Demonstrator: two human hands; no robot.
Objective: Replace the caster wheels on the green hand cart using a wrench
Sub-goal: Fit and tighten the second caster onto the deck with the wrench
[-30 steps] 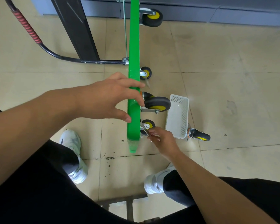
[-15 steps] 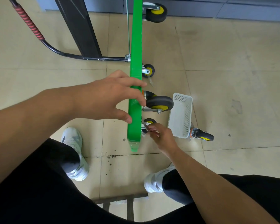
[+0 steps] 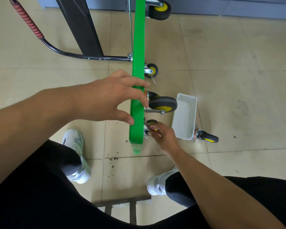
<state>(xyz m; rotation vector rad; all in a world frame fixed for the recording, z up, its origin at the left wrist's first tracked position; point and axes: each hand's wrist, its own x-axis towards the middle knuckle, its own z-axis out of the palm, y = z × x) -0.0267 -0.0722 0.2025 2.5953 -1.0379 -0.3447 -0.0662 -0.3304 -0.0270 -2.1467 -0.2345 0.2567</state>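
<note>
Two hands, two jobs. My left hand (image 3: 109, 98) is curled over the upper edge of the green painted cart deck (image 3: 137, 47), fingers draped down the wheel side and thumb pressed to the near face. The deck stands on its long edge on the beige tiled floor (image 3: 238, 63), and I reckon it would topple without that hold. Stood this way, its underside faces my right, so the wheel mounts are within reach.

My right hand (image 3: 163, 137) pinches a thin flat steel wrench (image 3: 147, 126) between thumb and fingertips. It is low down at the small black-and-yellow caster (image 3: 151, 121) nearest the floor. Whether the wrench head sits on a nut I cannot tell; my fingers hide it.

Above juts a larger black rubber caster with a yellow hub (image 3: 163, 104) in a bright metal fork. A white perforated plastic basket (image 3: 186, 116) sits just beside it on the floor, handy for small parts, I suppose. A loose spare caster (image 3: 206, 138) lies close against the basket's near end. The rubber looks matte, the deck glossy and smooth.
</note>
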